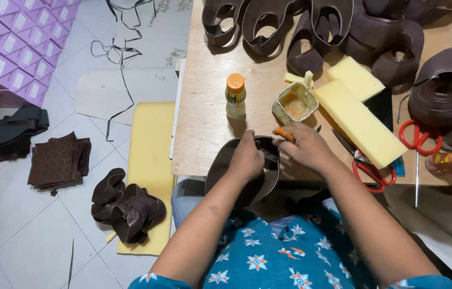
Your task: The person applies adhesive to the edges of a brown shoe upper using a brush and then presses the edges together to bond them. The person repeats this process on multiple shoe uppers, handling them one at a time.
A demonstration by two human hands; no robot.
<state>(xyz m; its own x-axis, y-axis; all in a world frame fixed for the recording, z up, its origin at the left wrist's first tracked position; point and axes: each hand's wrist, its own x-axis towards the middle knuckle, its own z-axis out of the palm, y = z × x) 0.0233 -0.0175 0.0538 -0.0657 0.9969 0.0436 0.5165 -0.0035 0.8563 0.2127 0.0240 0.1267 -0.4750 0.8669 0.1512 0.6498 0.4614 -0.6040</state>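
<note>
My left hand (246,158) grips a dark brown leather shoe upper (220,166) at the near edge of the wooden table (199,123). Close beside it on the right, my right hand (305,147) holds a thin orange-handled tool (283,134), its tip pointing into the upper's opening. Just beyond my hands stands a worn open pot of brownish glue (295,103). To its left stands a small bottle with an orange cap (235,96).
Two yellow foam blocks (359,120) lie right of the pot, with red-handled scissors (371,174) and a second pair (417,136) nearby. Several brown uppers (311,32) crowd the table's far side. On the floor: more uppers (127,206), yellow foam, leather pieces (57,160), purple boxes (17,43).
</note>
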